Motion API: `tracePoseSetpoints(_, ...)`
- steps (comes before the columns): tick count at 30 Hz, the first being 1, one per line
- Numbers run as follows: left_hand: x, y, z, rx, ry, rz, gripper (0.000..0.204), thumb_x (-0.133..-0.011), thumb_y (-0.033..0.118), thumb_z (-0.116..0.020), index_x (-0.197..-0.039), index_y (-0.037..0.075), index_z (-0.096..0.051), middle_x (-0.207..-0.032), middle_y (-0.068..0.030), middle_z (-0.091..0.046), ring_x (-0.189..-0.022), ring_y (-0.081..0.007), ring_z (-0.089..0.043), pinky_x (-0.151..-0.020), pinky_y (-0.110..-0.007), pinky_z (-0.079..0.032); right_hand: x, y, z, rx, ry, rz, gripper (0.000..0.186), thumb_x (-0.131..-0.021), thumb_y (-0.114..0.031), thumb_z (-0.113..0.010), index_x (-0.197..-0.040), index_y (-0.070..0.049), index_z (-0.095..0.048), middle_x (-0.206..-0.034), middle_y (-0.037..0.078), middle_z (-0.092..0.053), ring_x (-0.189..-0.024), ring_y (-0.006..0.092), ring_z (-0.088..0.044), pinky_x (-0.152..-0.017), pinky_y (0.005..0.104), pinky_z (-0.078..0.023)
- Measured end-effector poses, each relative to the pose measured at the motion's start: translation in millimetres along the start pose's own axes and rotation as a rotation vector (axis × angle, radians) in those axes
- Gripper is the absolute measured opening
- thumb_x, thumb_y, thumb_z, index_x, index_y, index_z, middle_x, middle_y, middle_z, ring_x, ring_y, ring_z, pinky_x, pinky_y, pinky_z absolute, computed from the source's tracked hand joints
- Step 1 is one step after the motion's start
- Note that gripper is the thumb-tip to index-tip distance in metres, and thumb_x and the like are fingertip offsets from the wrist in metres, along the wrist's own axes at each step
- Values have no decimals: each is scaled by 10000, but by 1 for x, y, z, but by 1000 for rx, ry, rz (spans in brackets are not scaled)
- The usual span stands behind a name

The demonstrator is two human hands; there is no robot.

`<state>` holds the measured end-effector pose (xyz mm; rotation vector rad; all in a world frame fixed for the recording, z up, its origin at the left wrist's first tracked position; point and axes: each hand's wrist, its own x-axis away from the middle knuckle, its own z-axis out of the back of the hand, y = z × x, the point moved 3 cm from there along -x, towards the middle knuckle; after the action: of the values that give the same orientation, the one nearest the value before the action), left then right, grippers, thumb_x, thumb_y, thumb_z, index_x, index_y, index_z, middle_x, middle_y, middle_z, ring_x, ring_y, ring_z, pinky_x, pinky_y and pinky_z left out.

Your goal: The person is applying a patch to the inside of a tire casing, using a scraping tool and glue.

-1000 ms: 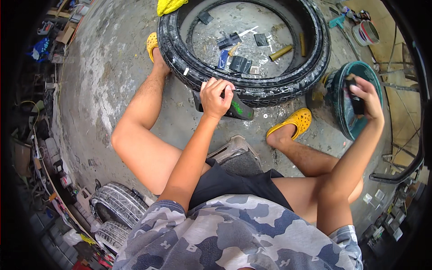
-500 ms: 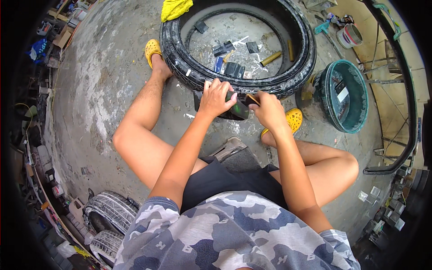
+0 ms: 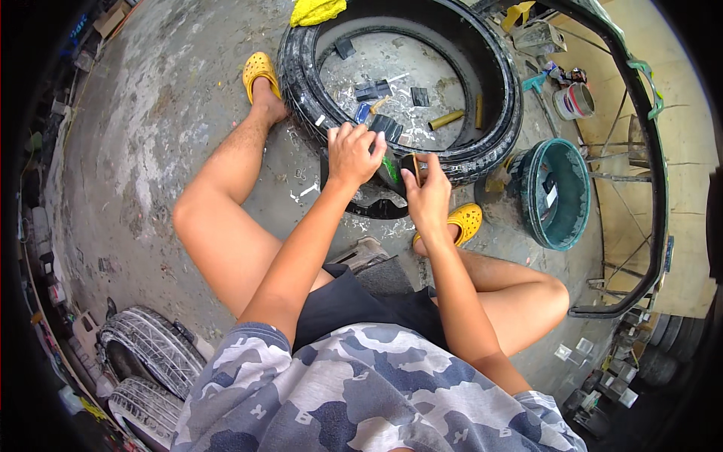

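Note:
A large black tire lies on its side in front of me, its tread streaked white. My left hand is at its near edge, fingers curled over a dark glossy piece with a green patch beside the thumb. How far that piece extends is hidden. My right hand, just right of it, pinches a small flat block with a dark face and a tan edge, held close to the green patch. Inside the tire's ring lie dark rubber scraps and a brass-coloured tube.
A teal bucket stands right of the tire, near a teal-headed tool and a white pail. A yellow cloth hangs on the tire's far left. A black curved frame stands at right; more tires lie lower left.
The view has shifted, so the tire and bucket sit differently in it. My right hand has turned, with the block now more upright beside the green patch. My left hand stays at the tire's near edge.

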<state>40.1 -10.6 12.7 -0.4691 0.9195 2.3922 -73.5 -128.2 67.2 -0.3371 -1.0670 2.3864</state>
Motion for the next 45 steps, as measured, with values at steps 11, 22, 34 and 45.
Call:
tracePoseSetpoints(11, 5, -1, -10, 18, 15, 202, 386, -880, 290, -586, -573, 69, -664, -610, -74, -638, -768, -243, -582, -790, -410, -370, 12, 2, -24, 186, 62, 325, 477, -863, 16, -615, -1333, 32, -533, -942, 222, -560, -841, 364, -528, -769, 445, -453)
tracePoseSetpoints(22, 0, -1, -3, 112, -16, 250, 359, -851, 251, -593, -555, 58, -658, -602, -70, -646, -734, -239, -580, -743, -406, -370, 0, -6, -32, 226, 114, 360, 437, -862, 48, -600, -1295, 49, -546, -1001, 240, -575, -882, 391, -532, -798, 442, -448)
tracePoseSetpoints(34, 0, -3, -2, 136, -14, 273, 353, -841, 232, -590, -532, 66, -632, -596, -74, -641, -721, -240, -584, -736, -408, -371, -15, -9, -34, 287, 133, 282, 419, -882, 28, -600, -1298, 37, -550, -958, 230, -558, -850, 382, -534, -760, 439, -450)
tracePoseSetpoints(45, 3, -1, -1, 143, -39, 282, 359, -836, 233, -593, -532, 52, -656, -592, -87, -654, -726, -233, -593, -748, -407, -383, -13, -14, -31, 219, 104, 206, 364, -893, 12, -595, -1252, 63, -566, -973, 235, -584, -880, 397, -564, -810, 437, -463)
